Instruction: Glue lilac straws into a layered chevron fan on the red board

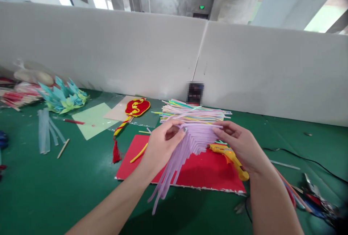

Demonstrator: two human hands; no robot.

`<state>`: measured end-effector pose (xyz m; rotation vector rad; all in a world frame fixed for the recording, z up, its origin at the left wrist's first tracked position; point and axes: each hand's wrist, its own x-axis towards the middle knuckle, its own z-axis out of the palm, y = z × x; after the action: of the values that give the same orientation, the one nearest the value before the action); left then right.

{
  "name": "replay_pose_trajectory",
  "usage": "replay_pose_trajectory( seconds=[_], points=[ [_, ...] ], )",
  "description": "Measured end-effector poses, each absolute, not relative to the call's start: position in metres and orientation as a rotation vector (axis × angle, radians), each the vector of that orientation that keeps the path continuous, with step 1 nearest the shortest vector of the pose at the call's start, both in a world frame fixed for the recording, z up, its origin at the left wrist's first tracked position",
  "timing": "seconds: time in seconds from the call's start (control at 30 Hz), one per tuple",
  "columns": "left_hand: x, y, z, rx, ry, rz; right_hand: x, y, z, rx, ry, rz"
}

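Observation:
Both hands hold up a piece of purple pipe cleaners (200, 140), laid side by side and bent in a chevron pattern, with loose ends hanging down to the left. My left hand (166, 139) pinches its upper left corner between thumb and fingers. At the upper right end, my right hand (237, 141) grips the top stem. Below lies a red board (198, 175). A yellow hot glue gun (233, 160) rests on it beside my right hand, and a yellow pipe cleaner (138, 153) lies near my left wrist. Behind is a pile of pastel pipe cleaners (190, 113).
A red and yellow fan-shaped ornament (138, 107) with a tassel lies left, near light green paper (95, 121) and a folded teal ornament (63, 97). Clear sticks (44, 131) are further left. Pliers (311, 184) and a black cable (304, 159) lie right. A white partition (108, 54) stands behind.

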<state>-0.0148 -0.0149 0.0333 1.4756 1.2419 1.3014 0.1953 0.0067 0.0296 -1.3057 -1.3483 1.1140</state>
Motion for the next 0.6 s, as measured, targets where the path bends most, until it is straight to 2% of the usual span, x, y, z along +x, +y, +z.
replay_pose_trajectory(
  seconds=[0.6],
  points=[
    [-0.0144, -0.0118, 0.0300, 1.413, 1.185, 1.291, 0.1935, 0.0014, 0.0301, -1.339, -1.331, 0.966]
  ],
)
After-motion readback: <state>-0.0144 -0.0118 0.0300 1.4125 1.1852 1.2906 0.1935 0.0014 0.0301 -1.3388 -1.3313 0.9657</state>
